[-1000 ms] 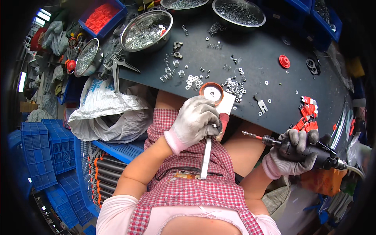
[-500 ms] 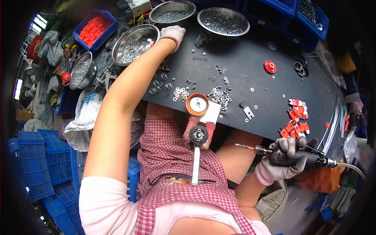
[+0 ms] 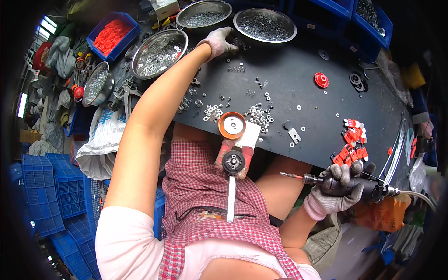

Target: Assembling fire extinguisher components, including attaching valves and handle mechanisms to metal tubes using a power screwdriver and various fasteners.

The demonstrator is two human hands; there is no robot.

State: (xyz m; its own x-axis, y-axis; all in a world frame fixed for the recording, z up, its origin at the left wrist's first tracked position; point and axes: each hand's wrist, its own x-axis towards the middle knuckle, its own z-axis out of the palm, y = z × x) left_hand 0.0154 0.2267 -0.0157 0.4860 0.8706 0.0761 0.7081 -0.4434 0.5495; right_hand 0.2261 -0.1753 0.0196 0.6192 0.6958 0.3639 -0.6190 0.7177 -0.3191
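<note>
My gloved left hand is stretched across the table, fingers apart and curved beside a small heap of dark metal parts. I see nothing held in it, though the fingertips partly hide what lies under them. In my gloved right hand is a black air screwdriver, its bit pointing left and a hose leading off to the right. At the table's near edge an orange-rimmed round part with a pale disc inside sits on a fixture. Below it, over my lap, is a black round piece with a metal lever.
Steel bowls of small hardware line the far side. A blue bin holds red parts. Loose nuts, washers and springs lie on the dark table. Red-and-white pieces are heaped at the right, past a red disc.
My left hand has moved right from beside the bowls to the dark heap, and its fingers have spread. My right hand stays nearly still with the screwdriver.
</note>
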